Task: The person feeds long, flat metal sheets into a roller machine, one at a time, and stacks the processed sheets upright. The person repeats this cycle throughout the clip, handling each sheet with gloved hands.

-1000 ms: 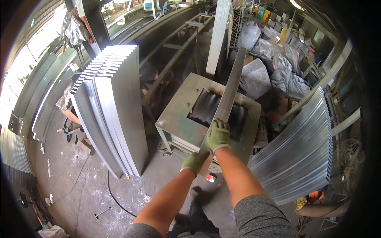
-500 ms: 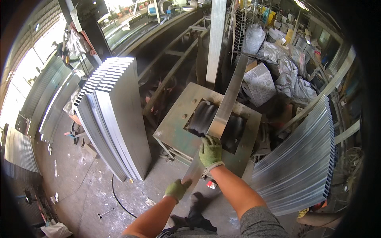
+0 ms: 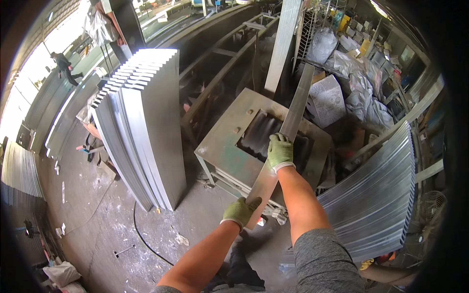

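Note:
A long, flat metal bar point(image 3: 296, 105) slants over a green-grey machine point(image 3: 227, 134), its far end pointing away from me. In the machine's top opening are dark rollers point(image 3: 264, 134), and the bar lies across them. My right hand point(image 3: 281, 150), in a green knit glove, is closed over the bar near the opening's front edge. Lower down, my left hand point(image 3: 239, 213), gloved alike, grips the bar's near end from its left side. The fingers on the bar's underside are hidden.
A tall stack of silvery metal bars point(image 3: 163, 122) leans left of the machine; another row of bars point(image 3: 376, 195) fans out at right. A black cable point(image 3: 141, 234) lies on the littered floor. Sacks point(image 3: 359, 73) pile up behind. A person point(image 3: 63, 66) is at far left.
Both hands have moved forward along with the bar, away from me, and its far end reaches further past the machine. My view has shifted slightly. The distant person shows more fully.

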Available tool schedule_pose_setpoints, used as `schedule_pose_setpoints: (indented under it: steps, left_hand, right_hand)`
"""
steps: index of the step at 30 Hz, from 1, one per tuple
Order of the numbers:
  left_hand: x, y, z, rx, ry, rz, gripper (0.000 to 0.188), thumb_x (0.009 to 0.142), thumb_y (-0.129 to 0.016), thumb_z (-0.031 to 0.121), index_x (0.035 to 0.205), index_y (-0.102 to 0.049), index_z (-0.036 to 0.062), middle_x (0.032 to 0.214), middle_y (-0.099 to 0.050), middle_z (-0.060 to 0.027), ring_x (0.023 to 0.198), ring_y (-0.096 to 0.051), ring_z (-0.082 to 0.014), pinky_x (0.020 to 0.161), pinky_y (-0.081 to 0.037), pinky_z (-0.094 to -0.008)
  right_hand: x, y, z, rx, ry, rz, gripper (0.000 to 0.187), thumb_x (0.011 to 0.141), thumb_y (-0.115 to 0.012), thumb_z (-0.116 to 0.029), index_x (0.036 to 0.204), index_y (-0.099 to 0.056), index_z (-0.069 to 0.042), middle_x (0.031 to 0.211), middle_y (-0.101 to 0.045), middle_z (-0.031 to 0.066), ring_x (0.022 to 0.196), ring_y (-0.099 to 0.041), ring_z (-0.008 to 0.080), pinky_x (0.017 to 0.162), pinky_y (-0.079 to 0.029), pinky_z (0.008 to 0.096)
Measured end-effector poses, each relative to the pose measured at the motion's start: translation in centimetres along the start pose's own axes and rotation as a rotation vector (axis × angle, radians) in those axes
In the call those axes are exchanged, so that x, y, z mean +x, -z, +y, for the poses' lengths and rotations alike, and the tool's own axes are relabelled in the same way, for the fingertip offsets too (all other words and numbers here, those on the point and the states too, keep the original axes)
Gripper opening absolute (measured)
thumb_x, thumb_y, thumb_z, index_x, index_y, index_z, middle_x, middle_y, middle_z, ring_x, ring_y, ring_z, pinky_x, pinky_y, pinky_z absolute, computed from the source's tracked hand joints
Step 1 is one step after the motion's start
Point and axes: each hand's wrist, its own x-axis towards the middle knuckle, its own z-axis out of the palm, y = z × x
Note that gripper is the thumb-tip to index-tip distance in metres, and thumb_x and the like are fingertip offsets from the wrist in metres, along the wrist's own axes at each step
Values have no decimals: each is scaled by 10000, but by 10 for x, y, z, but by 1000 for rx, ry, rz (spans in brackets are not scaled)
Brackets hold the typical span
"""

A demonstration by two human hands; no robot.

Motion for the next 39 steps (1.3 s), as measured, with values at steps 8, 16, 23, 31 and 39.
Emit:
schedule_pose_setpoints:
  steps: [8, 16, 23, 31, 39]
  left_hand:
    - [-62, -5, -83, 8, 43, -41, 879, 990, -566, 821, 1269, -754, 10, 1172, -778, -307, 1165, -727, -493, 995, -555, -531]
    - [-141, -18, -183, -24, 108, -45, 870, 978, -587, 817, 1298, -745, 23, 1207, -769, -312, 1192, -713, -504, 1027, -551, -534]
    - [-221, -27, -290, 48, 179, -41, 843, 1005, -534, 806, 1257, -756, 33, 1222, -767, -304, 1205, -713, -493, 1024, -551, -552]
    - [-341, -43, -440, 115, 272, -18, 781, 1050, -477, 752, 1077, -805, 44, 1092, -773, -299, 1104, -730, -503, 979, -556, -581]
    - [-453, -29, -585, 78, 281, 55, 728, 1036, -515, 759, 1078, -826, 102, 998, -799, -237, 1017, -771, -460, 886, -591, -533]
  right_hand:
    - [-79, 12, -62, 65, 77, -28, 240, 929, -675, -107, 1163, -702, -63, 1328, -684, 132, 1324, -592, 398, 1150, -478, 494]
    - [-176, 26, -141, 76, 64, -183, 246, 950, -639, -95, 1174, -718, -33, 1404, -680, 153, 1507, -469, 428, 1286, -335, 531]
    - [-277, 40, -227, 52, 43, -329, 379, 894, -688, -166, 1256, -675, -53, 1458, -621, 144, 1584, -363, 400, 1336, -243, 577]
    - [-428, 62, -342, 123, 81, -435, 441, 958, -664, -271, 1343, -697, -59, 1507, -597, 139, 1558, -373, 451, 1269, -309, 614]
    - [-491, 73, -358, 598, 802, -643, 511, 1039, -662, -359, 1450, -683, -57, 1595, -587, 164, 1540, -474, 363, 1278, -372, 520]
